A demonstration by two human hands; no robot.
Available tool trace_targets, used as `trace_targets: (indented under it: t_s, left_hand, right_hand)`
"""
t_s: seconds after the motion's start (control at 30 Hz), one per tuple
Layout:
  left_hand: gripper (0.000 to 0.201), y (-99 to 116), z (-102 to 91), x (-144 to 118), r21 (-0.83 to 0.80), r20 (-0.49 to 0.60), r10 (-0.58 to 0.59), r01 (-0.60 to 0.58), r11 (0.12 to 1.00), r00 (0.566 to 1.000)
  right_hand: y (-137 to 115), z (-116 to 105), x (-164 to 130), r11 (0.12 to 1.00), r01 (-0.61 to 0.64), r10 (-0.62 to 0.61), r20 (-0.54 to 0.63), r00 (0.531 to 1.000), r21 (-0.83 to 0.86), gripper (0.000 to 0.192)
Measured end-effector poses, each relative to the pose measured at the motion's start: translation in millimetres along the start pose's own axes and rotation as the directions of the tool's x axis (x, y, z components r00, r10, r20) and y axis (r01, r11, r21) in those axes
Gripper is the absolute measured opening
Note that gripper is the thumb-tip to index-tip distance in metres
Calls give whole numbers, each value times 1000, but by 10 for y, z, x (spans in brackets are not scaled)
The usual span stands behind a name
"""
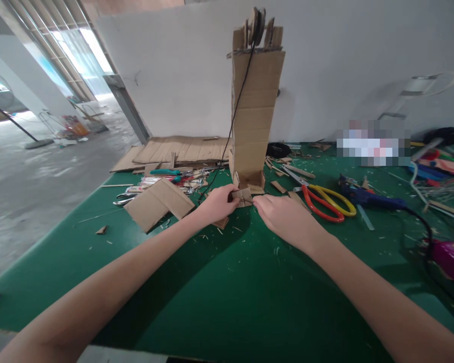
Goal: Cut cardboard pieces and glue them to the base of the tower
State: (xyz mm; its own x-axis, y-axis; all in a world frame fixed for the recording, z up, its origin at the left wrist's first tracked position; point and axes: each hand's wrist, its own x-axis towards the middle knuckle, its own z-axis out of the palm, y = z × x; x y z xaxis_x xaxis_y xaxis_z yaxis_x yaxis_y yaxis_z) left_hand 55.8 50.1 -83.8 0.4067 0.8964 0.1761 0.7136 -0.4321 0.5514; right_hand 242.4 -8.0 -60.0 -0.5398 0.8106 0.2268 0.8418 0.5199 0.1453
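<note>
Hands pinch small cardboard piece point(243, 195) on green table point(219, 292) at base of cardboard tower point(254, 116): left hand point(216, 203) and right hand point(283, 214) both closed on it. Best steady grip, avoid nudging tower.

- I see a small brown cardboard piece point(242, 195), folded or cross-shaped, pinched between my left hand point(217, 203) and right hand point(283, 214); it sits just above the green table point(227, 302), about midway between the left and right edges, toward the far edge.
- I see a tall cardboard tower point(255, 108) standing upright right behind the piece, its open base touching or nearly touching it; which, I cannot tell. A black cord hangs down its front.
</note>
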Motion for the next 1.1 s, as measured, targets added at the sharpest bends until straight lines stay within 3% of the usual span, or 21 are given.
trace_targets:
  t_s: [1.1]
  left_hand:
    - [10, -35, -8, 15, -16, 35, 10, -9, 1000, 999]
  right_hand:
    - [0, -18, -10, 997, 33, -36, -39, 999, -66, 24]
